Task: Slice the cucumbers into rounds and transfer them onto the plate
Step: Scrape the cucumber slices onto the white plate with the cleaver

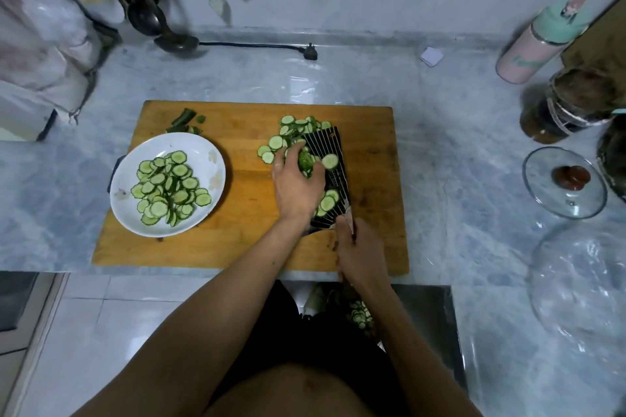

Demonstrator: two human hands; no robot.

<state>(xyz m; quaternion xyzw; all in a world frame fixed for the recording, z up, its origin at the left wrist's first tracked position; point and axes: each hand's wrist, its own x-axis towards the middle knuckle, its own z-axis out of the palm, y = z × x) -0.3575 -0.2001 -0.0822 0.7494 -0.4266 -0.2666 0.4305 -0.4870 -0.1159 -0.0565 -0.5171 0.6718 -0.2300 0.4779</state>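
A wooden cutting board (pixel 244 247) lies on the counter. On its left end sits a white plate (pixel 203 149) holding a heap of cucumber rounds (pixel 167 188). Loose cucumber slices (pixel 288 132) lie on the board's right half, partly on the flat black striped blade of a cleaver (pixel 333 159). My left hand (pixel 296 184) rests over the slices on the blade, fingers curled round a clump of them. My right hand (pixel 359 249) grips the cleaver's handle at the board's near edge. Cucumber end pieces (pixel 184 120) lie behind the plate.
A glass lid (pixel 564 183) with a brown knob, a dark jar (pixel 565 105) and a pink bottle (pixel 538 44) stand at the right. A black cord with a plug (pixel 310 51) runs along the back wall. Utensils and bags hang at the back left.
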